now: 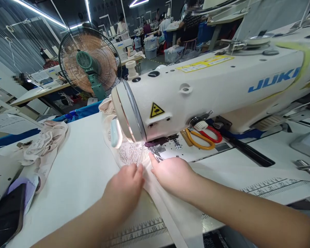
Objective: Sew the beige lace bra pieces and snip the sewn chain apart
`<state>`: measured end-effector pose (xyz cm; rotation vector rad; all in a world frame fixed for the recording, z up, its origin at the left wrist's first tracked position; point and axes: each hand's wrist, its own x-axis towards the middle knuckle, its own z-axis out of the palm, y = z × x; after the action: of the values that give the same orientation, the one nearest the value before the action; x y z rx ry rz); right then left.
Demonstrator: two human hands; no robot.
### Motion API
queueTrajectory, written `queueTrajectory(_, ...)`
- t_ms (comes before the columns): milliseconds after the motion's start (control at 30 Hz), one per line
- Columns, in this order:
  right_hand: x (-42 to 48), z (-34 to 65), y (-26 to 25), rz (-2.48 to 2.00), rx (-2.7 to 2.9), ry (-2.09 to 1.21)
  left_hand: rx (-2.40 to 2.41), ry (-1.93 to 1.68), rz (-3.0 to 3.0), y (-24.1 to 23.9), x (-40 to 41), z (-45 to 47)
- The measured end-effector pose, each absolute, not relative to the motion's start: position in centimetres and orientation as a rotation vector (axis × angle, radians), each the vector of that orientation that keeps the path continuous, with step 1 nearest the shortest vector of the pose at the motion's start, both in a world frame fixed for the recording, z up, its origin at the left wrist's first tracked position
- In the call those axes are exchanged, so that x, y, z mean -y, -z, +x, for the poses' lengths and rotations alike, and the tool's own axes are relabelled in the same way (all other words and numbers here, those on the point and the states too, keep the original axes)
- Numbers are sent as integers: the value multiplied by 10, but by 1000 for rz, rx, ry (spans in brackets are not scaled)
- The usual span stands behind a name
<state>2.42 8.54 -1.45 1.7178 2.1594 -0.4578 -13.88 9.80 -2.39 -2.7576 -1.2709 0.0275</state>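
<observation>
Under the head of a white sewing machine [217,82] lies a pale beige lace garment [133,153], its lace part beside the lit needle area. My left hand [126,187] is closed on the garment's edge, fingers curled, slightly blurred. Close to the metal guide [157,151] at the presser foot, my right hand [174,174] pinches the cloth, one finger reaching forward. Most of its other fingers are hidden. A long plain strip [165,213] of the same pale cloth runs from between my hands toward the table's front edge.
Orange-handled scissors [201,139] and a red handle [213,133] lie behind my right hand. More lace pieces [45,144] and a phone [9,215] are at left. A ruler tape [142,230] lines the front edge. A fan [90,63] stands behind; people sit farther back.
</observation>
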Motion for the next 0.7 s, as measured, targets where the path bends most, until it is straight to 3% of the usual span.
queueTrajectory(333,-83,36,21,1720,-2247,442,1178,-315,-2736,42,-73,-140)
queueTrajectory(533,-83,33,22,1705,-2260,412,1061,-229,-2764,34,-82,-136)
queueTrajectory(700,-82,31,18,1693,-2251,401,1269,-241,-2748,37,-86,-127)
